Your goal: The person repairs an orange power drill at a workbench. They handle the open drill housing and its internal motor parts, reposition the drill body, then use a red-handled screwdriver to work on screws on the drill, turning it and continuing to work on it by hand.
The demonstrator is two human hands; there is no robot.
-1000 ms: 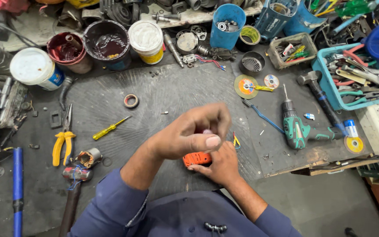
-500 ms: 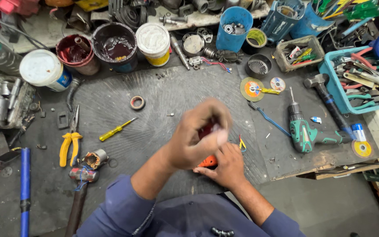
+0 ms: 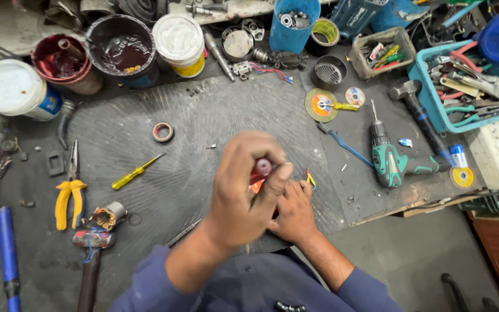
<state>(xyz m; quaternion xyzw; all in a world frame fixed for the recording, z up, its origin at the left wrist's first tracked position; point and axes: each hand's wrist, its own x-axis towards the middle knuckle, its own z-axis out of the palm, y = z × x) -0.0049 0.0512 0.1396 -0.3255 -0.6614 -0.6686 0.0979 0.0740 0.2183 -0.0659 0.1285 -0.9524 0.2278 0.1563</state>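
A: Near the middle of the dark rubber mat (image 3: 215,115), both hands work over one small piece. Left hand (image 3: 248,185) is raised and blurred, fingers curled shut around a red-handled tool (image 3: 263,167); only the rounded handle end shows between thumb and forefinger.

B: And the right hand (image 3: 293,212)?

A: Lower, resting at the mat, just right of the left and partly under it. It presses against a small orange part (image 3: 255,186) that shows as a sliver between the two hands. Whether its fingers close on the part I cannot tell; the left hand covers them.

B: Surroundings?

A: Short yellow and red wire ends (image 3: 309,178) stick out just right of the hands. To the left on the mat lie a yellow screwdriver (image 3: 135,172) and, farther, a roll of tape (image 3: 163,132). Yellow-handled pliers (image 3: 69,190) sit off the mat's left edge, with a hammer (image 3: 92,254) nearer. To the right, well apart, a green cordless drill (image 3: 389,157) lies beside a black-handled hammer (image 3: 420,114). Paint tins (image 3: 121,49) and a white tub (image 3: 178,37) line the far side; a teal tray of hand tools (image 3: 431,110) is far right.
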